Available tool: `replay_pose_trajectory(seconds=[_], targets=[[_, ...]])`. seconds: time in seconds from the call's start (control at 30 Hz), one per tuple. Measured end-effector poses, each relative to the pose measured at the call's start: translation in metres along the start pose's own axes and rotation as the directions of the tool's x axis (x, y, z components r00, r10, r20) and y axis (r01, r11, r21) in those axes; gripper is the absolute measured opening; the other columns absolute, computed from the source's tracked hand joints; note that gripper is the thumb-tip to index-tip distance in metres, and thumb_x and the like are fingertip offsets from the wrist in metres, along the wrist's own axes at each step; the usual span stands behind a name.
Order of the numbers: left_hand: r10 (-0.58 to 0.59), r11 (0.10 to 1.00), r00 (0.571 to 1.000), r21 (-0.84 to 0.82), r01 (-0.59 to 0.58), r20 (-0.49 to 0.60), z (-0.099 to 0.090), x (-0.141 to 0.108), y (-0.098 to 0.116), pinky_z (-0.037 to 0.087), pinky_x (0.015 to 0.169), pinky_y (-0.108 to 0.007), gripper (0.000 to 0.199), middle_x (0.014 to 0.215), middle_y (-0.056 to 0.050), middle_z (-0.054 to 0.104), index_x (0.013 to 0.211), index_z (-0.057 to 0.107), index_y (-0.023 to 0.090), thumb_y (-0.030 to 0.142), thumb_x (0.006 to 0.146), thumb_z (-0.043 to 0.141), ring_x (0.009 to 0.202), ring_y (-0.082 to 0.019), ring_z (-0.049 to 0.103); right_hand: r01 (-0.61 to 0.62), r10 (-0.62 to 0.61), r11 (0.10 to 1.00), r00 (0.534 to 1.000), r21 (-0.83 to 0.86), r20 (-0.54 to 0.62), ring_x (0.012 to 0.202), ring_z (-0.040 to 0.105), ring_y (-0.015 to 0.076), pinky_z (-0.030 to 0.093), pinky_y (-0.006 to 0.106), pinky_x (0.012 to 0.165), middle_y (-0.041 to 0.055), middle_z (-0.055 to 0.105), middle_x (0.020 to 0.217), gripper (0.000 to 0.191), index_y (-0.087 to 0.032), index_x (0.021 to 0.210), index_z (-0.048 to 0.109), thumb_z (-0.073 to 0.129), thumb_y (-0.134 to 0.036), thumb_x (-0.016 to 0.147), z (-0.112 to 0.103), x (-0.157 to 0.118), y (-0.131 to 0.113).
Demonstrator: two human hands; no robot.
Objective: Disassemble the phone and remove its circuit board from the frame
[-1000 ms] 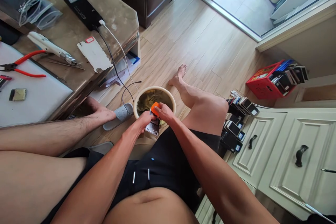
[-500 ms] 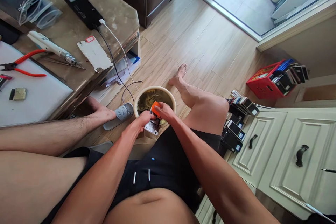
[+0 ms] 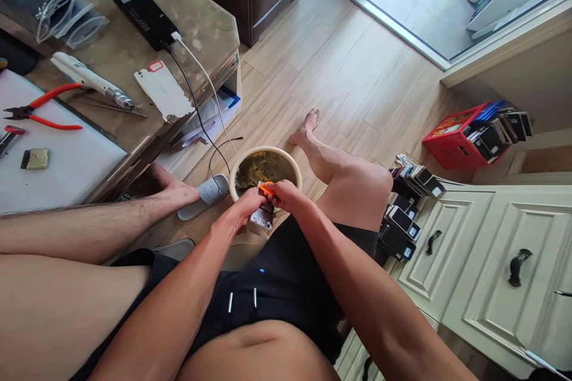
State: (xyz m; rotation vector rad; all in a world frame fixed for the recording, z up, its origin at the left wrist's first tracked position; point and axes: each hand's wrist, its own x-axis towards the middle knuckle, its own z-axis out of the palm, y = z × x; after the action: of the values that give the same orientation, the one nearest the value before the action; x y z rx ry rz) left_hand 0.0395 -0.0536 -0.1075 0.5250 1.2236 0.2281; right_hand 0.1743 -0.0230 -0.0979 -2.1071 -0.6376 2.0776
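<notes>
My left hand [image 3: 245, 205] is closed around a flat, phone-shaped part [image 3: 263, 216] with a silvery, partly dark face, like a phone frame. Pinched in my right hand [image 3: 286, 194] is a small orange scraper-like tool [image 3: 266, 188], pressed against the upper end of that part. Its working edge is too small to make out. Both hands are over the near side of a cream bin [image 3: 297, 168], which has crumpled yellowish scraps inside.
On the left table lie red-handled cutters [image 3: 53, 107], a white pen-shaped tool [image 3: 89, 78], a torn white panel [image 3: 163, 92] and a black power bank [image 3: 140, 12] with cables. Stacked phones [image 3: 402, 229] and a red crate [image 3: 456, 141] stand right. A grey slipper [image 3: 203, 197] is beside the bin.
The right hand and orange tool have shifted slightly, with less of the orange showing now. The phone part has tilted a little in the left hand. The whole view has drifted slightly.
</notes>
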Motion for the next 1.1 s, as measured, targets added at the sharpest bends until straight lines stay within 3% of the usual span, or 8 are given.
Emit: replay_pose_trajectory(seconds=[0.2,0.47,0.63,0.83,1.1], targets=[[-0.006,0.999,1.0,0.033,0.007,-0.023,0.006,0.001,-0.004,0.062,0.074,-0.034,0.028,0.109,-0.006,0.071,0.118,0.068,0.015,0.036,0.101,0.068,0.087,-0.017,0.07,-0.036,0.036,0.998,0.999,0.045,-0.001,0.093,0.072,0.0187,0.064,0.036,0.079,0.0078,0.071,0.115,0.03,-0.015,0.123,0.067,0.068,-0.038,0.103,0.005,-0.002,-0.003],[-0.028,0.999,1.0,-0.027,0.028,0.003,0.002,-0.002,0.001,0.062,0.074,-0.034,0.03,0.109,-0.006,0.071,0.121,0.067,0.015,0.037,0.101,0.068,0.086,-0.017,0.07,0.017,-0.02,0.999,0.994,-0.031,-0.107,0.088,0.071,0.0175,0.063,0.034,0.076,0.0066,0.072,0.11,0.029,-0.015,0.118,0.069,0.067,-0.04,0.104,-0.005,-0.013,0.0],[-0.052,0.998,0.998,-0.037,0.053,0.029,0.003,-0.007,0.005,0.061,0.068,-0.03,0.026,0.101,-0.004,0.07,0.118,0.067,0.015,0.035,0.102,0.067,0.078,-0.014,0.068,0.044,-0.052,0.994,0.995,-0.096,-0.081,0.078,0.069,0.0141,0.061,0.028,0.067,0.0036,0.071,0.1,0.026,-0.014,0.112,0.069,0.068,-0.038,0.103,-0.005,-0.015,0.002],[-0.05,0.997,0.998,-0.049,0.052,0.043,0.002,-0.01,0.006,0.059,0.064,-0.028,0.024,0.094,-0.002,0.069,0.114,0.067,0.014,0.035,0.102,0.067,0.072,-0.012,0.066,0.097,-0.104,0.987,0.994,-0.128,-0.043,0.079,0.069,0.0144,0.061,0.029,0.069,0.0038,0.071,0.101,0.025,-0.014,0.111,0.069,0.068,-0.037,0.103,-0.004,-0.014,0.006],[-0.047,0.997,0.997,-0.066,0.051,0.063,-0.001,-0.012,0.006,0.059,0.064,-0.028,0.023,0.092,-0.001,0.069,0.114,0.067,0.014,0.034,0.102,0.067,0.07,-0.012,0.066,0.16,-0.158,0.975,0.987,-0.156,0.029,0.062,0.06,0.0088,0.053,0.021,0.055,-0.0016,0.066,0.083,0.023,-0.013,0.1,0.068,0.067,-0.036,0.104,-0.015,-0.01,0.006]])
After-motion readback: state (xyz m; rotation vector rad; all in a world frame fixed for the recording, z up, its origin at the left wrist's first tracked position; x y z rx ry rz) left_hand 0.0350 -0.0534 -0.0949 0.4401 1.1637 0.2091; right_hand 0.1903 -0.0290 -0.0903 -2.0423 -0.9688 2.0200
